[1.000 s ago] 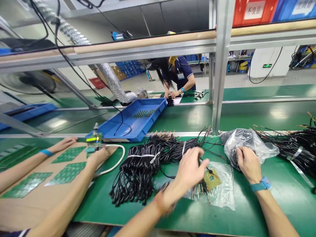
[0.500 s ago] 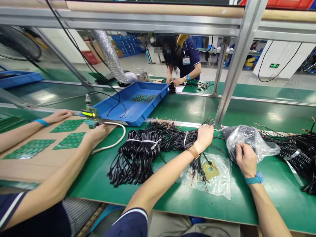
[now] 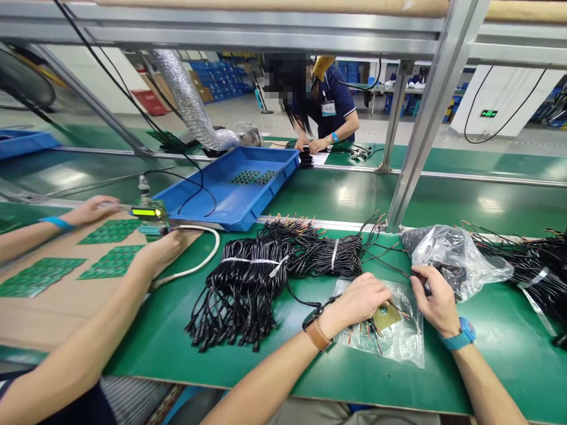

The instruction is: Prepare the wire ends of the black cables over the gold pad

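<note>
My left hand is closed on a black cable above a flat clear plastic bag; thin wire ends stick out past its fingertips. Under that hand lie more stripped wire ends and a yellowish square piece. My right hand is pinched beside the front of a clear bag of black parts. A small dark part shows between its fingers, mostly hidden. One loose black cable runs close to its fingertips. Tied bundles of black cables lie to the left.
More black cables lie at the right. A co-worker's hands are at the left, near green circuit boards and a small lit display. Behind are a blue tray, a metal post and another person across the bench.
My left hand has come from the cable bundle toward me, over the flat clear bag. My right hand has left the bag of black parts and moved slightly toward my left hand.
</note>
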`<state>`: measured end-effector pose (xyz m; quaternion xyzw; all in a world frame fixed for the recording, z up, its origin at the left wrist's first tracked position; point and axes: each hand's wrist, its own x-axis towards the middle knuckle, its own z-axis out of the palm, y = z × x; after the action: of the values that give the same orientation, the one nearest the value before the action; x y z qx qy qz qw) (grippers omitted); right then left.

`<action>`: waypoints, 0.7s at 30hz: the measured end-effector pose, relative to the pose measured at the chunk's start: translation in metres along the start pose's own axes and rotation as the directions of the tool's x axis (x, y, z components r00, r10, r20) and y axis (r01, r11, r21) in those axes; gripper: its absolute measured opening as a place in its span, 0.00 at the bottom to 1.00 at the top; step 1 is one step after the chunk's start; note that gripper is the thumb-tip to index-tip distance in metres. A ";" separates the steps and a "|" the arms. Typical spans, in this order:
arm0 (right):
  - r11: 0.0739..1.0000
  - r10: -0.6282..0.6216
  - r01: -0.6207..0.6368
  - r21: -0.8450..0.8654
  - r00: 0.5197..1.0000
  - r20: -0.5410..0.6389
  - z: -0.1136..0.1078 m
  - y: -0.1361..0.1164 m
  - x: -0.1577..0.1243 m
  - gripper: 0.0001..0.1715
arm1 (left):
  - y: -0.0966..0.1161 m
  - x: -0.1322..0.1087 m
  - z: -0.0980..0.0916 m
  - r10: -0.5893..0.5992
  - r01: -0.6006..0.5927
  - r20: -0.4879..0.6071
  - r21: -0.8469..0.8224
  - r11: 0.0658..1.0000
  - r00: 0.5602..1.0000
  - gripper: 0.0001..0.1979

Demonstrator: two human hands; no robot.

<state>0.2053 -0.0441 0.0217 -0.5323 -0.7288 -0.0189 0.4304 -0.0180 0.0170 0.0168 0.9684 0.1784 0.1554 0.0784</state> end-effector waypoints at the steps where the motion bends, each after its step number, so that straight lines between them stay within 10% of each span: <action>1: 1.000 -0.001 0.001 0.013 1.000 0.019 0.002 0.000 0.000 0.10 | -0.001 -0.001 0.001 -0.002 0.002 0.003 0.007 1.000 1.000 0.09; 21: 0.976 -0.108 0.012 0.218 0.895 0.433 0.008 -0.026 0.001 0.17 | 0.004 -0.017 -0.005 -0.185 0.185 0.079 0.002 0.983 0.980 0.11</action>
<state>0.1803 -0.0506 0.0286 -0.4513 -0.8215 0.1661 0.3065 -0.0330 0.0075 0.0173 0.9528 0.2641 0.1098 0.1021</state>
